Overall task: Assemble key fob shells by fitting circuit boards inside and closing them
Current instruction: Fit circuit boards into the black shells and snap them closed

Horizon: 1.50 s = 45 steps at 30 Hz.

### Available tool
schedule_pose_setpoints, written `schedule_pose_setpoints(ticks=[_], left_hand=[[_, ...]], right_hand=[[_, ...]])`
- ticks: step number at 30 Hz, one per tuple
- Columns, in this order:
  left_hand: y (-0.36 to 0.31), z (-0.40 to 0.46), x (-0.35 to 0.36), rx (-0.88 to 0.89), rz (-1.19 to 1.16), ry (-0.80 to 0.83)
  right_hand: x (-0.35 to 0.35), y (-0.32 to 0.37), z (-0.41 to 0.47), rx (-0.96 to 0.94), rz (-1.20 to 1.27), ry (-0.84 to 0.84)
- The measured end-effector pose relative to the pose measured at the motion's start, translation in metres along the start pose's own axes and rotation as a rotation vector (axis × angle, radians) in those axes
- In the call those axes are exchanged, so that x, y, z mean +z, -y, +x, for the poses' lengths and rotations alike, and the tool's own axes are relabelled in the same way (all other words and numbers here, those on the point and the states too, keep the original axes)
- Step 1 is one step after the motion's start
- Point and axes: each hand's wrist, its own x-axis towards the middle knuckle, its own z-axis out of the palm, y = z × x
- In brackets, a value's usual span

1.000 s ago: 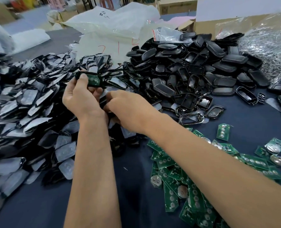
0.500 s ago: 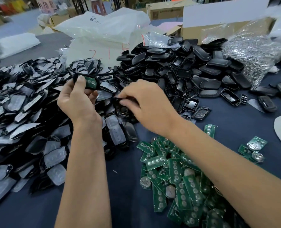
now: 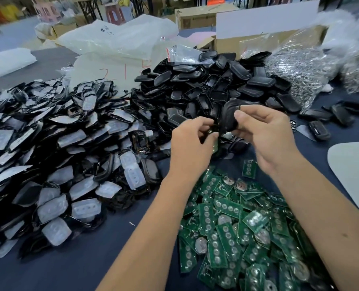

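My left hand (image 3: 192, 143) grips a black shell half; a sliver of its green circuit board (image 3: 215, 146) shows under the fingers. My right hand (image 3: 264, 131) pinches a black shell back (image 3: 228, 117) between thumb and fingers, held just above and to the right of the left hand's part. The two parts touch or nearly touch; the joint is hidden by fingers. Both hands hover over the near edge of the pile of black shell backs (image 3: 212, 87). A heap of green circuit boards (image 3: 237, 227) lies below my forearms.
A wide pile of shell fronts with translucent button pads (image 3: 69, 156) covers the left of the dark blue table (image 3: 103, 248). Clear bags of metal parts (image 3: 302, 66) and a cardboard box (image 3: 227, 42) stand at the back right. A white plate-like edge (image 3: 353, 175) lies far right.
Both hands moved right, from the button-pad pile to the shell-back pile. My right hand picked up a black shell back and brought it to the part in my left hand.
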Motion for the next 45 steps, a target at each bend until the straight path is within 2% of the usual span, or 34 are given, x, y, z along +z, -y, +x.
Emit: schedule_pose_setpoints(ticks=[3, 10, 16, 23, 29, 31, 35, 40, 45], left_hand=[[0.000, 0.002, -0.003, 0.003, -0.126, -0.056], [0.001, 0.003, -0.006, -0.113, -0.491, 0.055], [-0.003, 0.001, -0.005, -0.232, -0.628, 0.138], [-0.012, 0.000, -0.011, -0.310, -0.791, 0.246], [-0.018, 0.000, -0.011, -0.345, -0.846, 0.235], [-0.016, 0.000, -0.011, -0.327, -0.812, 0.183], [-0.014, 0.000, -0.006, -0.125, -0.392, 0.008], [-0.016, -0.005, -0.002, 0.114, -0.125, -0.007], [-0.022, -0.007, -0.006, 0.188, -0.064, -0.008]], right_hand=[[0.000, -0.004, 0.000, 0.018, 0.029, 0.021], [0.001, -0.004, -0.003, 0.086, 0.165, 0.173], [0.000, -0.002, -0.002, 0.180, 0.342, 0.175], [0.002, 0.000, -0.006, 0.203, 0.487, 0.221], [0.004, -0.001, -0.008, 0.223, 0.503, 0.190], [0.006, -0.003, -0.008, 0.199, 0.436, 0.175], [0.011, -0.006, -0.010, 0.117, 0.258, 0.091], [0.013, -0.009, -0.012, 0.114, 0.154, 0.017], [0.007, -0.010, -0.007, 0.138, 0.198, 0.061]])
